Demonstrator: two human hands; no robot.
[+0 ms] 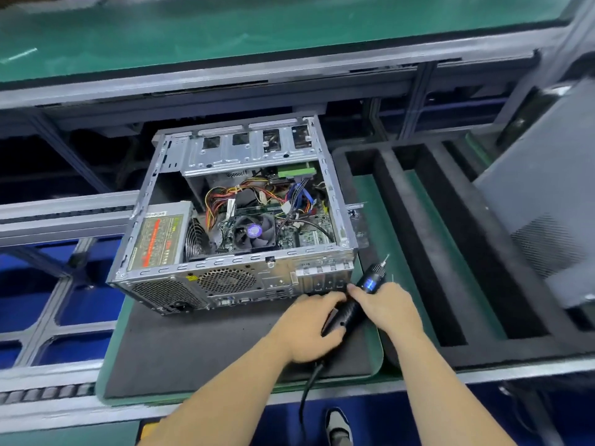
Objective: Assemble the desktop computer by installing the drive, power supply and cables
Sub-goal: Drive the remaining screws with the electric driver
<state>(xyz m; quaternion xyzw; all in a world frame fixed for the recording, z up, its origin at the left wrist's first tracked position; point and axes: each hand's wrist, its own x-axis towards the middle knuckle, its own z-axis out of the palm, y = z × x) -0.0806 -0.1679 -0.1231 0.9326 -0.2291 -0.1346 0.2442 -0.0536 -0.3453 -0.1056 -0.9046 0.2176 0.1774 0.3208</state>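
An open grey desktop case (pixel 238 262) lies on its side on a dark foam mat (pixel 199 342). Inside it sit the power supply (pixel 157 239), a fan-topped cooler (pixel 254 233), coloured cables (pixel 257 194) and a green-edged drive (pixel 294 171) under the drive cage. A black electric screwdriver (pixel 357 300) with a blue lit panel points up and right, in front of the case's rear right corner. My left hand (pixel 309 329) grips its lower handle. My right hand (pixel 386 305) holds its upper body. Its cord (pixel 309 387) hangs off the bench edge.
A black foam tray (pixel 415 239) with long slots lies to the right of the case. A grey side panel (pixel 544 201) leans at the far right. Conveyor rails (pixel 64 214) run on the left, and a green belt (pixel 225 30) runs behind. A shoe (pixel 338 426) shows below.
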